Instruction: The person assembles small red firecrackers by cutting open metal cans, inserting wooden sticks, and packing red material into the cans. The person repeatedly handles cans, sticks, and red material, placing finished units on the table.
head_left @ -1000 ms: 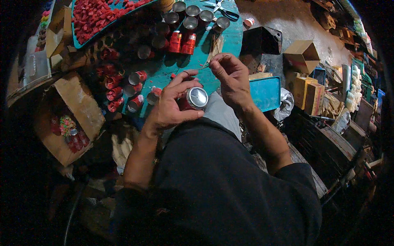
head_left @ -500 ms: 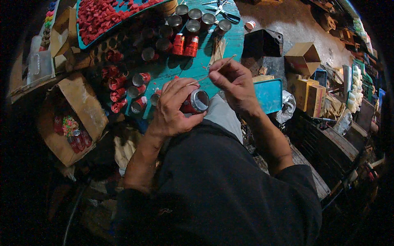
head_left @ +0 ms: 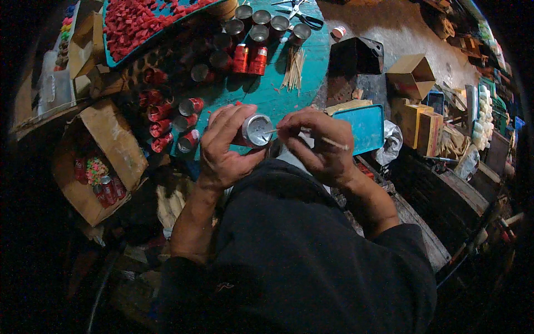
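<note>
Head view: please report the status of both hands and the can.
Left hand gripping can. Right hand pinching thin stick, its tip at the can's silvery end. No obstruction visible between them.

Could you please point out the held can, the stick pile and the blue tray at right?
Held can (head_left: 256, 129): head view, silver end.
Stick pile (head_left: 293, 70): head view, middle.
Blue tray (head_left: 360, 130): head view, bare surface.

- Dim overall, frame corners black
- Counter (head_left: 267, 92) brighter toward its right edge, left edge deeply shadowed
- Pale glare on floor (head_left: 442, 53) beyond right edge
- Fisheye bending near rim
</note>
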{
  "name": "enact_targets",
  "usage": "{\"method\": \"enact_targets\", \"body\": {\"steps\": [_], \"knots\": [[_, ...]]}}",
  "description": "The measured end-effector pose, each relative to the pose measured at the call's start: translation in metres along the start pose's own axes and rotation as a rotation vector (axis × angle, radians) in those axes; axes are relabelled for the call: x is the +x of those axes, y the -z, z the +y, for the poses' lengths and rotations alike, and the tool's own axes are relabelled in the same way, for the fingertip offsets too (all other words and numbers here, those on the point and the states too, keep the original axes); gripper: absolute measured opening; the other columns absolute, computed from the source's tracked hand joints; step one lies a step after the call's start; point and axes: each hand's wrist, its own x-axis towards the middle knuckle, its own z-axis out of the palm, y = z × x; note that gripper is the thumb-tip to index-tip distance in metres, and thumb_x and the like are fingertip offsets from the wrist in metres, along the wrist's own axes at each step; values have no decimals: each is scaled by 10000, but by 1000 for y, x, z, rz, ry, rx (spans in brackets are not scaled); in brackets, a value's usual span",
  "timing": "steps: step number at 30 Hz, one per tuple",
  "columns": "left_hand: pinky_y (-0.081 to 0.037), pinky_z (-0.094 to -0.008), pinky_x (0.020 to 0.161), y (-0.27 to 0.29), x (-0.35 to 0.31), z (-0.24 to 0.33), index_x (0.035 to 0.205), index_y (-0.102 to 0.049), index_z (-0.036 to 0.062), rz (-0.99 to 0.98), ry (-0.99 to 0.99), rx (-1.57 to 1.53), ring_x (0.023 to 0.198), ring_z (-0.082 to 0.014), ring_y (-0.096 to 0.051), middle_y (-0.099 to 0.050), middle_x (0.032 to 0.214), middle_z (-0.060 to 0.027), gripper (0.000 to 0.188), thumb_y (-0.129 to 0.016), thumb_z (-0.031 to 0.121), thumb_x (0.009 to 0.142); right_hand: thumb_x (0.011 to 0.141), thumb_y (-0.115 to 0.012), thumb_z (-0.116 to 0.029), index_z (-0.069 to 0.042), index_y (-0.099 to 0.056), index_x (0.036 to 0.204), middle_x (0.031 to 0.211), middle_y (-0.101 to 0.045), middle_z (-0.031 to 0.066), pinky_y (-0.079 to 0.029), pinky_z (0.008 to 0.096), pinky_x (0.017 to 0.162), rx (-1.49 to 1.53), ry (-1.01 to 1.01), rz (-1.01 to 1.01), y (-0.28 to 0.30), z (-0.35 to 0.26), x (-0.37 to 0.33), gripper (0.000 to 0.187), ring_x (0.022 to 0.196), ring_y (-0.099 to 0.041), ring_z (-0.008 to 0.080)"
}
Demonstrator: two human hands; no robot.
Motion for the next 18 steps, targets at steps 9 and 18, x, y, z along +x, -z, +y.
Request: {"method": "enact_targets", "body": {"steps": [9,18], "knots": [[-482,-509,1041,1,1,9,1273,-662,26,-4,-33,53,1105,-362,-680,-710,1188,-162,673,-900,139,654,804,-802,34,-16,-695,1036,959,-753,137,-587,350,736,-152,216,47,-5,-2,0,261,842,-745,264],[-480,-507,1042,-6,-2,4,1274,-657,35,28,-41,67,1095,-357,-682,-709,1170,-156,682,-895,129,641,813,-786,67,9,-691,1010,974,-755,154,-590,338,752,-90,161,17,-5,-4,-1,226,873,-750,253]]}}
